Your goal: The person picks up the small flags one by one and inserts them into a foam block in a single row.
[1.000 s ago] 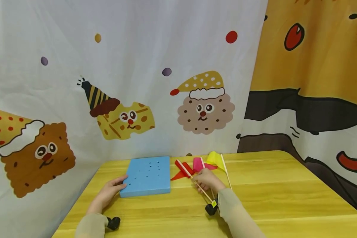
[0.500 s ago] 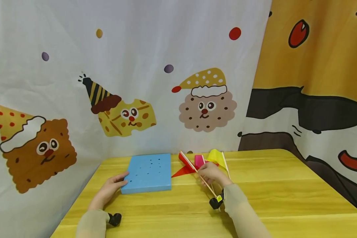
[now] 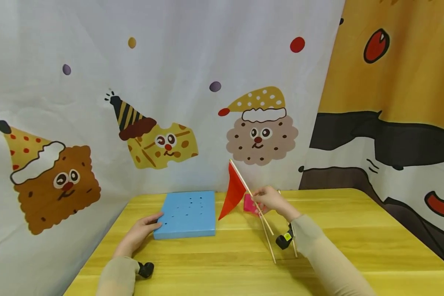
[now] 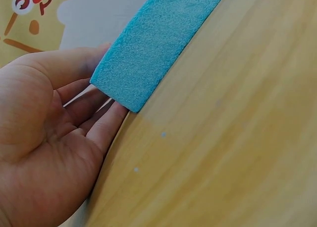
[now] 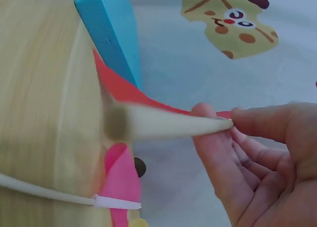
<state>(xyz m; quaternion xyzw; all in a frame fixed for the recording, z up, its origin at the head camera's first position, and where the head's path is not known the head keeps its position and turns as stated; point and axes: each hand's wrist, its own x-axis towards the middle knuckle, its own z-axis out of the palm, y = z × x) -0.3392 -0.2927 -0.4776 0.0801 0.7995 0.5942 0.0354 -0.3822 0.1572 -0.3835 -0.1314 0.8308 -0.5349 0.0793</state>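
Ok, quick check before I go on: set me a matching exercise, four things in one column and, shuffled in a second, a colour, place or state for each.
Column one
1. red flag
2. pink flag
3. block
4. left hand

Column two
A. blue, with small dark dots on top
B. pinched by the right hand
C. fingers against the block's side
D. on the table, partly hidden by the right hand in the head view

Pairs: 1-B, 2-D, 3-A, 4-C

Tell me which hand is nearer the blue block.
Left: the left hand touches the blue block at its left edge; the right hand is off to its right, holding the red flag.
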